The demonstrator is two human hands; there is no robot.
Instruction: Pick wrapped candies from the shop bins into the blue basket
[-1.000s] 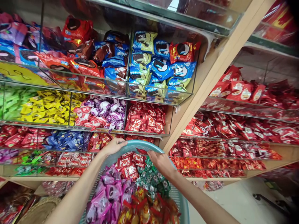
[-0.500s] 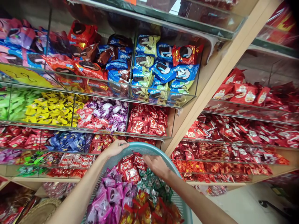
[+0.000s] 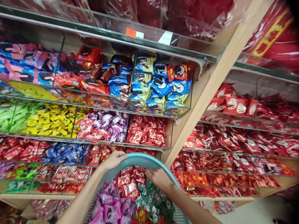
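Observation:
A teal plastic basket (image 3: pixel 167 170) hangs in front of the lower shelves. My left hand (image 3: pixel 115 159) is closed over its far left rim. Inside the basket, my right hand (image 3: pixel 158 178) has curled fingers beside the red-and-white candy packets (image 3: pixel 128 184); what those fingers hold, if anything, is hidden. Purple packets (image 3: pixel 109 209) fill the basket's left side. Dark green wrapped candies (image 3: pixel 155 199) lie below my right hand, and red-and-gold packets (image 3: pixel 142 215) show at the bottom edge.
Just beyond the basket, a shelf bin holds similar red packets (image 3: pixel 147 132). Blue cookie packs (image 3: pixel 161 85) sit above, behind a clear front panel. Yellow candies (image 3: pixel 54 119) fill a bin on the left. A slanting wooden upright (image 3: pixel 210 84) divides the shelving, with more red packets (image 3: pixel 235 104) on its right.
The view has tilted upward, so shelves and basket appear lower. My right hand's fingers have drawn in from a red packet at their tips. My left hand keeps its grip on the rim.

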